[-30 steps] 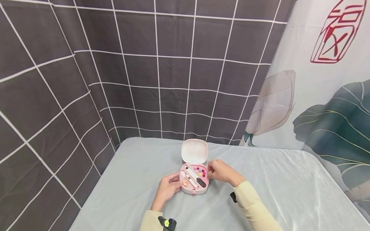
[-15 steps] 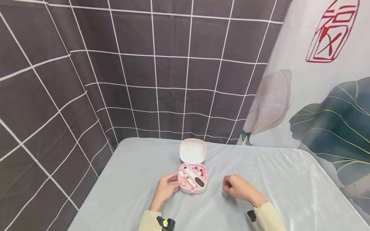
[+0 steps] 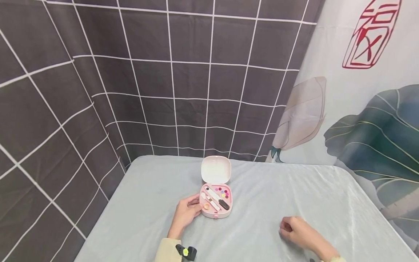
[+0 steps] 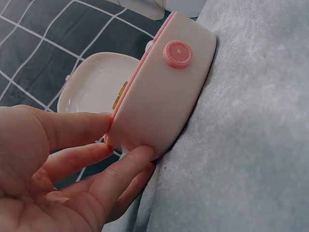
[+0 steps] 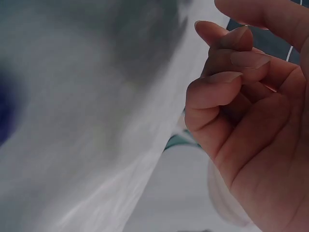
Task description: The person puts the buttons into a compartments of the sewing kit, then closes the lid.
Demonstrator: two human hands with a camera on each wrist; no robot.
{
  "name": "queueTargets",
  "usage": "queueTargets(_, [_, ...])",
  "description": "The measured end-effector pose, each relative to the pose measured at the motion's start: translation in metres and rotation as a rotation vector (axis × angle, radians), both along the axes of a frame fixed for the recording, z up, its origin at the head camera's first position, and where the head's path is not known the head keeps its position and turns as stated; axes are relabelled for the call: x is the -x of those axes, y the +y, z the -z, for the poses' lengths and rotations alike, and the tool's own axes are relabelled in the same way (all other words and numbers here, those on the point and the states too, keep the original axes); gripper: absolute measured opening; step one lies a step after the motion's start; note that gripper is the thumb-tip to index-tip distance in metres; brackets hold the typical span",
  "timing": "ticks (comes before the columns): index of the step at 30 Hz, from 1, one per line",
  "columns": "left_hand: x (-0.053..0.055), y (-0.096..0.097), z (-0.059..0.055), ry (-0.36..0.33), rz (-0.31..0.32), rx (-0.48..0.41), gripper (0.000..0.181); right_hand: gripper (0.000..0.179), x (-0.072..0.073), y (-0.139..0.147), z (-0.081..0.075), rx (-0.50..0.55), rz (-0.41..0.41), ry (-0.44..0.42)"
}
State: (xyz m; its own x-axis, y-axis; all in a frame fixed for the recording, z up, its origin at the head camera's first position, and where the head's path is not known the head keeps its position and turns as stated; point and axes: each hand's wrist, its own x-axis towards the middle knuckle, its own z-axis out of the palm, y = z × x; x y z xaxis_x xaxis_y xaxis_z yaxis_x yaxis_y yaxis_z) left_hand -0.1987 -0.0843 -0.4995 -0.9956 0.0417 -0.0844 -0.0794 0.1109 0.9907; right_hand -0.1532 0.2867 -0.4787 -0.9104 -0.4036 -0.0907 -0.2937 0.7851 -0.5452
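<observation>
A small pink and white case [image 3: 215, 215] stands on the bed-like surface with its white lid [image 3: 216, 170] raised at the back. Inside its pink tray lie a white stick with a black end [image 3: 217, 198], a shorter white stick [image 3: 212, 203], a small yellow-orange ring-shaped piece [image 3: 206, 206] and several coloured dots [image 3: 223, 193]. My left hand [image 3: 186, 213] touches the case's left side with thumb and fingertips. In the left wrist view, a round pink button [image 4: 178, 54] shows on the case's front. My right hand [image 3: 299, 231] hovers at the right, fingers loosely curled, holding nothing.
A pale grey-blue cloth [image 3: 258, 203] covers the surface. Dark curtains with white grid lines [image 3: 190, 80] hang behind and at the left. A white printed curtain [image 3: 330, 47] hangs at the right.
My right hand has left the case's right side and moved right and toward me, with nothing in it. My left hand stays at the case. The view has shifted slightly.
</observation>
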Motion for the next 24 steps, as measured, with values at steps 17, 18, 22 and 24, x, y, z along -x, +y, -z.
queueTargets(17, [-0.002, -0.002, -0.005, 0.002, -0.011, 0.005, 0.043, 0.016, -0.047, 0.056, 0.006, -0.014, 0.086, -0.114])
queueTargets(18, [-0.002, -0.003, -0.005, 0.001, -0.012, 0.005, 0.043, 0.016, -0.049, 0.056, 0.006, -0.017, 0.084, -0.105])
queueTargets(22, [-0.001, -0.004, -0.005, -0.014, -0.015, 0.013, 0.043, 0.017, -0.054, 0.056, 0.008, -0.034, 0.104, -0.123])
queueTargets(24, [0.0, -0.004, -0.004, -0.013, -0.014, 0.013, 0.043, 0.018, -0.056, 0.055, 0.009, -0.053, 0.131, -0.15])
